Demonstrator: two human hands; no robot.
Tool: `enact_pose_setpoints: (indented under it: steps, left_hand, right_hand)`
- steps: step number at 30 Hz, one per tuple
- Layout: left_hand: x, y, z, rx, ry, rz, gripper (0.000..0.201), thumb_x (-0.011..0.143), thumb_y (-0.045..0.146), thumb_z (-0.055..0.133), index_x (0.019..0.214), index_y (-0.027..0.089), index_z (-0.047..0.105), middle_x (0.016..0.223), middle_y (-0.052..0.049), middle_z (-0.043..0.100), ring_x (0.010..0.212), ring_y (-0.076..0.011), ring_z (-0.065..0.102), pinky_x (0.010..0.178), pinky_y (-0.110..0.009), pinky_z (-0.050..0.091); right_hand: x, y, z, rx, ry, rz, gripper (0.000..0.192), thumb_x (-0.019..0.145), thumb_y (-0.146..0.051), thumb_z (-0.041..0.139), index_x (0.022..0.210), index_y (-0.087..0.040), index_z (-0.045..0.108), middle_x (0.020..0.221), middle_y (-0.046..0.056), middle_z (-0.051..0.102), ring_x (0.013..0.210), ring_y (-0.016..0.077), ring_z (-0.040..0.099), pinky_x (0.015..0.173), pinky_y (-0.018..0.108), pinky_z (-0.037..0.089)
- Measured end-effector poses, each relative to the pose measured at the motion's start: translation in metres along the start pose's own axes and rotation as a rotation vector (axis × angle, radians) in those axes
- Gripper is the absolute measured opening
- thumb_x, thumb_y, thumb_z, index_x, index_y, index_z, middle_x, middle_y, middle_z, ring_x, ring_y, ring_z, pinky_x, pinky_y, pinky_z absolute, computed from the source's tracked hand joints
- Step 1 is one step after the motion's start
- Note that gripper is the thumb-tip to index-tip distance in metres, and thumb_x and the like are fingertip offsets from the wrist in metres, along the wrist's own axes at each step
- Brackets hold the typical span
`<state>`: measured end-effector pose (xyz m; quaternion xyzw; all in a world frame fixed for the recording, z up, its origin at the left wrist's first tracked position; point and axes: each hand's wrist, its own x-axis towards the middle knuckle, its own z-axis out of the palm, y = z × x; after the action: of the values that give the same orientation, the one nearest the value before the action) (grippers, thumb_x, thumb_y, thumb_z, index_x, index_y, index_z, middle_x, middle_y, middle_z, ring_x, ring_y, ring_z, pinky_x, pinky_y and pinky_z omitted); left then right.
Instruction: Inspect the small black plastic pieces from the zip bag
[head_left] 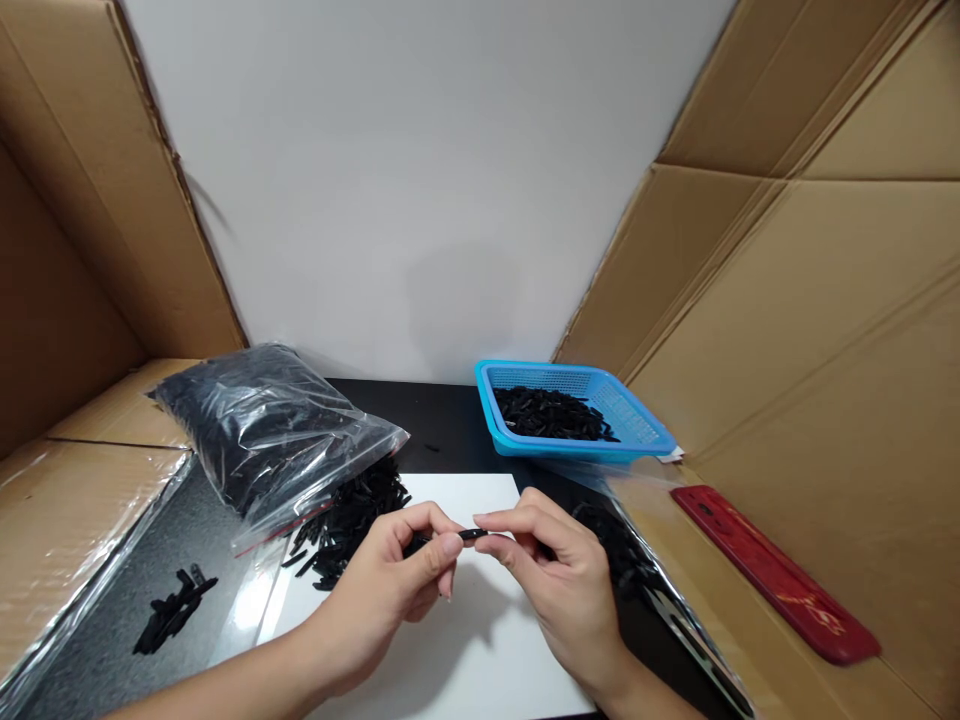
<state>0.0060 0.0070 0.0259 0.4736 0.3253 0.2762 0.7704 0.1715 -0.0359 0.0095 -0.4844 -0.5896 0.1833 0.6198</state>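
Between both hands is a small, slim black piece, its exact kind too small to make out. My left hand pinches one end between thumb and forefinger. At the other end, the thumb and forefinger of my right hand close on its tip. Something dark shows behind the curled fingers of my right hand, mostly hidden. Both hands are above a white board. Left of them, a heap of similar black pieces spills over the board's edge.
A clear zip bag full of black pieces lies at the back left. A blue basket holds more at the back right. Small black piles lie at left and right. A red case rests by the cardboard wall.
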Motion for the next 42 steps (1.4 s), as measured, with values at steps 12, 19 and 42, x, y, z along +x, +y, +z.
enact_pose_setpoints:
  steps: [12,19,42]
  left_hand:
    - [0.001,0.002,0.001,-0.153,0.030,-0.135,0.011,0.083,0.025,0.060,0.086,0.014,0.061,0.066,0.002,0.053,0.047,-0.0047,0.023,0.045,-0.023,0.010]
    - [0.002,-0.002,0.001,-0.134,-0.024,-0.047,0.027,0.085,0.040,0.067,0.096,0.018,0.055,0.072,0.000,0.064,0.044,-0.0032,0.022,0.044,-0.022,0.012]
    - [-0.001,0.003,0.004,-0.074,0.065,0.009,0.029,0.085,0.037,0.065,0.106,0.020,0.054,0.065,0.004,0.058,0.045,-0.0045,0.024,0.044,-0.023,0.011]
  right_hand:
    - [0.000,0.000,0.000,0.034,-0.005,0.092,0.015,0.081,-0.035,0.075,0.072,-0.023,0.077,0.061,0.001,0.058,0.053,0.0147,0.047,0.049,0.027,0.034]
    - [0.003,0.001,0.000,0.167,-0.017,0.297,0.034,0.075,-0.052,0.075,0.065,-0.019,0.071,0.061,0.000,0.055,0.058,0.0156,0.047,0.055,0.028,0.036]
    - [0.000,0.004,0.003,0.065,-0.230,0.389,0.019,0.081,-0.036,0.067,0.087,-0.020,0.075,0.055,-0.006,0.032,0.052,0.0121,0.029,0.052,0.027,0.023]
